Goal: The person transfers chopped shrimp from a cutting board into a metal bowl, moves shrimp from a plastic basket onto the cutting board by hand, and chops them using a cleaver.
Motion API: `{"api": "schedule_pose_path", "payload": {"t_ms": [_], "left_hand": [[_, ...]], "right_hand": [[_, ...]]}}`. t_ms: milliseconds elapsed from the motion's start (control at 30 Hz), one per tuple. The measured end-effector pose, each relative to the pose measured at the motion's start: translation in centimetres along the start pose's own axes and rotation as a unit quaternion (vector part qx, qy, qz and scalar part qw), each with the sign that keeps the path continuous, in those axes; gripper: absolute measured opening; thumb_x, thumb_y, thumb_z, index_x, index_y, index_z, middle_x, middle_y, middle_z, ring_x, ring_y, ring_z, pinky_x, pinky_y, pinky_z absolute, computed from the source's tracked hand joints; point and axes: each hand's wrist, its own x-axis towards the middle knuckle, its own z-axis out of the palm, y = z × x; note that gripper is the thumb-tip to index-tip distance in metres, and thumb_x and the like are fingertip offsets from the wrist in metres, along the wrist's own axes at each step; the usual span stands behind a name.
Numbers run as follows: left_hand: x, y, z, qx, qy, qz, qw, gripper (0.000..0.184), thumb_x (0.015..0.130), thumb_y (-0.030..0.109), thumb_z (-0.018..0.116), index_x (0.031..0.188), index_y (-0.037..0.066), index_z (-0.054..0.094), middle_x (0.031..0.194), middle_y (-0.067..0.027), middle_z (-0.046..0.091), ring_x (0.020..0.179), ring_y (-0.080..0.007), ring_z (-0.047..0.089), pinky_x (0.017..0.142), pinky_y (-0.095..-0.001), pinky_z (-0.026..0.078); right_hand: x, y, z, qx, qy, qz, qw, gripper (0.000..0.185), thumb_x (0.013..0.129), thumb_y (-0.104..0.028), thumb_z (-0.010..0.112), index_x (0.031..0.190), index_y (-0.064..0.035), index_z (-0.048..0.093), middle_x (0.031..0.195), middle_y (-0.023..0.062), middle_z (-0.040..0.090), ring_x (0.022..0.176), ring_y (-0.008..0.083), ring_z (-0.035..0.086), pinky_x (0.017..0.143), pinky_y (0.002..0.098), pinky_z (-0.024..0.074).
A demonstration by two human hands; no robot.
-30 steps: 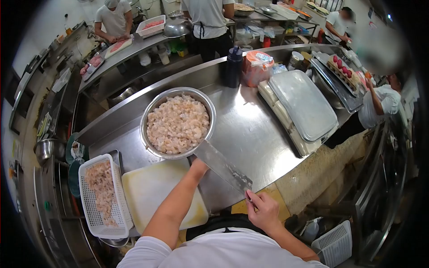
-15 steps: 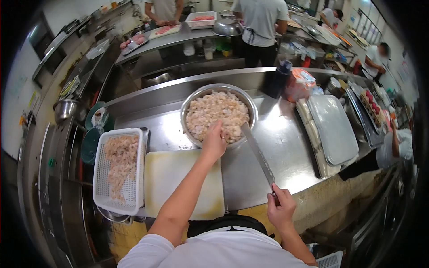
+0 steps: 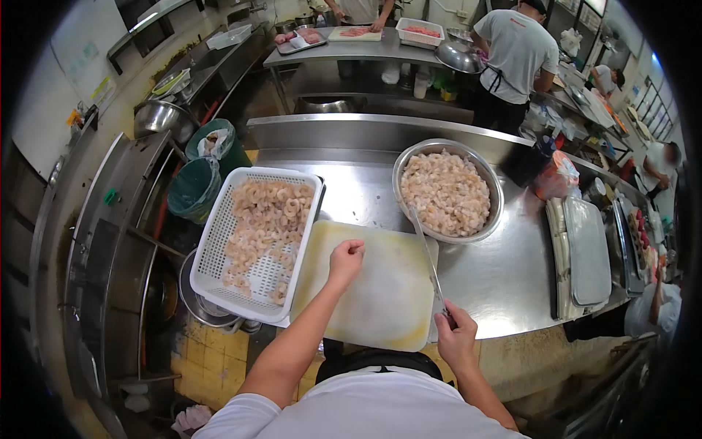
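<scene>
My right hand point(image 3: 456, 334) is wrapped around the handle of a long knife point(image 3: 431, 263). The blade points away from me across the cutting board's right edge, with its tip at the near-left rim of a steel bowl point(image 3: 499, 208). Peeled shrimp point(image 3: 446, 192) fill that bowl. Over the white, yellow-stained cutting board point(image 3: 373, 293) is my left hand point(image 3: 346, 262), its fingers curled closed and no item showing in them. Left of the board stands a white perforated basket point(image 3: 207, 256) holding more shrimp point(image 3: 269, 212), with part of its bottom bare.
Green bins point(image 3: 194, 192) stand left of the steel counter point(image 3: 351, 183). To the right are a dark bottle point(image 3: 531, 161), an orange-and-white bag point(image 3: 559, 175) and a lidded tray point(image 3: 587, 252). Co-workers stand at a far table point(image 3: 365, 51) and along the right.
My left hand has left the bowl of shrimp and come back over the cutting board. The view has turned left. My right hand still grips the knife.
</scene>
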Motion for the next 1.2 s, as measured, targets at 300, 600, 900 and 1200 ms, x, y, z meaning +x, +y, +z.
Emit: {"api": "schedule_pose_path", "payload": {"t_ms": [300, 600, 900, 1200], "left_hand": [[4.0, 0.9, 7.7, 0.373, -0.167, 0.276, 0.870, 0.017, 0.090, 0.011, 0.066, 0.101, 0.003, 0.075, 0.118, -0.0249, 0.072, 0.099, -0.0437, 0.071, 0.094, -0.0486, 0.058], [1.8, 8.7, 7.7, 0.178, -0.140, 0.169, 0.959, 0.018, 0.086, 0.009, 0.065, 0.100, 0.003, 0.076, 0.093, -0.0213, 0.077, 0.094, -0.0367, 0.075, 0.086, -0.0447, 0.060], [3.4, 14.7, 8.7, 0.116, -0.049, 0.249, 0.960, 0.040, 0.094, 0.004, 0.061, 0.133, -0.002, 0.065, 0.108, -0.0203, 0.079, 0.100, -0.0298, 0.077, 0.088, -0.0389, 0.059], [-0.8, 3.3, -3.1, -0.133, -0.112, -0.048, 0.984, 0.020, 0.099, 0.004, 0.064, 0.116, -0.005, 0.071, 0.095, -0.0076, 0.074, 0.077, -0.0130, 0.066, 0.072, -0.0288, 0.056]], "right_hand": [[-4.5, -3.7, 1.8, 0.005, 0.029, 0.098, 0.995, 0.035, 0.094, -0.006, 0.077, 0.127, 0.0055, 0.073, 0.089, 0.0065, 0.071, 0.073, 0.0087, 0.061, 0.067, 0.0262, 0.0517], [-6.5, -1.2, -3.0, -0.030, 0.107, 0.066, 0.992, 0.035, 0.094, 0.000, 0.073, 0.128, 0.0079, 0.071, 0.081, -0.0003, 0.062, 0.070, 0.0067, 0.052, 0.061, 0.0250, 0.0427], [-3.6, 1.0, -4.1, -0.011, 0.117, -0.011, 0.993, 0.030, 0.092, -0.001, 0.075, 0.122, 0.0069, 0.073, 0.084, 0.0075, 0.067, 0.068, 0.0108, 0.058, 0.061, 0.0273, 0.0467], [-2.1, -0.7, 1.1, 0.079, -0.021, 0.062, 0.995, 0.032, 0.095, -0.001, 0.073, 0.125, 0.0085, 0.072, 0.079, -0.0010, 0.062, 0.069, 0.0053, 0.050, 0.060, 0.0243, 0.0415]]}}
